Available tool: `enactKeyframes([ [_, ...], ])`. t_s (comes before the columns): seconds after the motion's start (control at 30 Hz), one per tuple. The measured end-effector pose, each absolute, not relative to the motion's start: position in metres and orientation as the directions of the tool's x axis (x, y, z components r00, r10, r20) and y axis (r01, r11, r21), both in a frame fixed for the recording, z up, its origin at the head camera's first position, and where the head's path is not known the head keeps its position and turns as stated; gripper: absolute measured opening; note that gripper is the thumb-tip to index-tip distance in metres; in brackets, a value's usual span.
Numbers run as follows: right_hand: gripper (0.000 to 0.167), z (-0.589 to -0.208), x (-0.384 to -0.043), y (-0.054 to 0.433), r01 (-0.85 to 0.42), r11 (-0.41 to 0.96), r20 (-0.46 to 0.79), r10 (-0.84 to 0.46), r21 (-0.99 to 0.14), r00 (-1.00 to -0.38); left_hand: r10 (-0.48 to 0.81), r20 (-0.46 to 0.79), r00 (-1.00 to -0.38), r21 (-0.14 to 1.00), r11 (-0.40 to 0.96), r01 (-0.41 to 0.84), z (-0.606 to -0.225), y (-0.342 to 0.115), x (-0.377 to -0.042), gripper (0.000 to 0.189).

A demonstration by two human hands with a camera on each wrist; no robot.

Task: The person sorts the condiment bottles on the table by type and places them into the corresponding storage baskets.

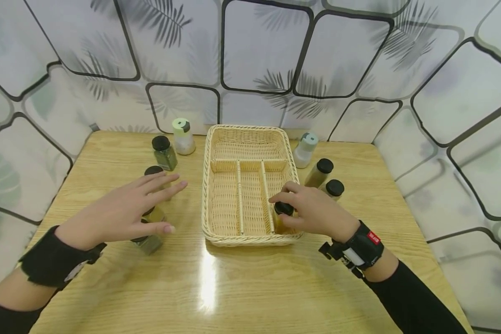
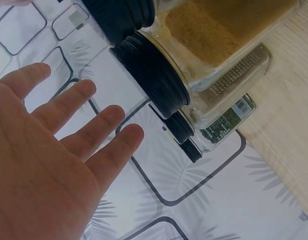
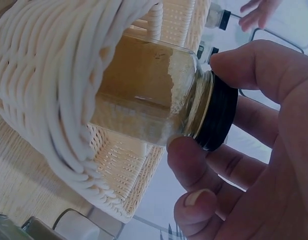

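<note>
My right hand pinches a black-lidded glass spice jar of tan powder by its neck and lid. The jar stands in the front right compartment of a wicker basket, its lower part behind the basket wall in the right wrist view. Fingers spread, my left hand hovers over a row of black-lidded jars left of the basket and holds nothing. Partly hidden beneath it are a yellow jar and a nearer jar. Brown powder fills the closest jar in the left wrist view.
Behind the left hand stand a green herb jar and a white shaker with a pale green lid. Right of the basket are another white shaker and two black-lidded jars, one tall jar among them. Patterned cloth surrounds the wooden table.
</note>
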State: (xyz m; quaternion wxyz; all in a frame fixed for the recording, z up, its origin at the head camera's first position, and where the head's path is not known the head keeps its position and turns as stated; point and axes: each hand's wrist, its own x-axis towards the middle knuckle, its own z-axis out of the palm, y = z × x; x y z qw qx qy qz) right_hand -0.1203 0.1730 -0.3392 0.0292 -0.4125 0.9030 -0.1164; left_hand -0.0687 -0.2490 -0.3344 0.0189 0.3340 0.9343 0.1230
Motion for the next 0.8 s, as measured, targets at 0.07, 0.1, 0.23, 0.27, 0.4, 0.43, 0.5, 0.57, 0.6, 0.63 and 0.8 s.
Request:
enactKeyframes([
  [0.07,0.035,-0.339,-0.12,0.173,-0.74,0.631,0.045,-0.753,-0.232,-0.656,0.627,0.05,-0.777,0.243,0.747,0.619,-0.336,-0.25,-0.068,0.089],
  [0.1,0.035,-0.339,-0.12,0.173,-0.741,0.63,0.045,-0.754,-0.233,-0.655,0.626,0.05,-0.778,0.243,0.748,0.617,-0.336,-0.25,-0.067,0.09],
  [0.23,0.036,-0.339,-0.119,0.173,-0.743,0.626,0.038,-0.758,-0.237,-0.651,0.614,0.05,-0.787,0.253,0.755,0.605,-0.339,-0.253,-0.064,0.09],
  [0.27,0.036,-0.339,-0.119,0.173,-0.743,0.625,0.038,-0.759,-0.238,-0.65,0.611,0.047,-0.79,0.256,0.757,0.601,-0.339,-0.254,-0.063,0.09],
  [0.4,0.036,-0.339,-0.119,0.174,-0.741,0.629,0.044,-0.755,-0.235,-0.655,0.605,0.042,-0.795,0.268,0.76,0.592,-0.338,-0.256,-0.064,0.089],
  [0.43,0.036,-0.339,-0.119,0.175,-0.741,0.629,0.046,-0.754,-0.235,-0.655,0.603,0.039,-0.797,0.269,0.761,0.59,-0.338,-0.256,-0.064,0.089],
  [0.5,0.036,-0.339,-0.118,0.175,-0.739,0.63,0.05,-0.752,-0.236,-0.657,0.602,0.036,-0.798,0.269,0.763,0.587,-0.337,-0.256,-0.064,0.088],
  [0.57,0.037,-0.339,-0.118,0.175,-0.738,0.632,0.052,-0.75,-0.239,-0.659,0.602,0.035,-0.798,0.264,0.764,0.588,-0.336,-0.256,-0.064,0.088],
  [0.6,0.037,-0.339,-0.117,0.175,-0.736,0.633,0.052,-0.749,-0.239,-0.661,0.603,0.035,-0.797,0.263,0.764,0.59,-0.336,-0.256,-0.064,0.088],
  [0.63,0.037,-0.339,-0.117,0.175,-0.736,0.634,0.053,-0.748,-0.239,-0.661,0.604,0.036,-0.796,0.262,0.763,0.59,-0.336,-0.257,-0.064,0.088],
  [0.8,0.039,-0.339,-0.116,0.176,-0.728,0.642,0.049,-0.741,-0.239,-0.67,0.605,0.055,-0.794,0.261,0.759,0.596,-0.337,-0.261,-0.062,0.089],
])
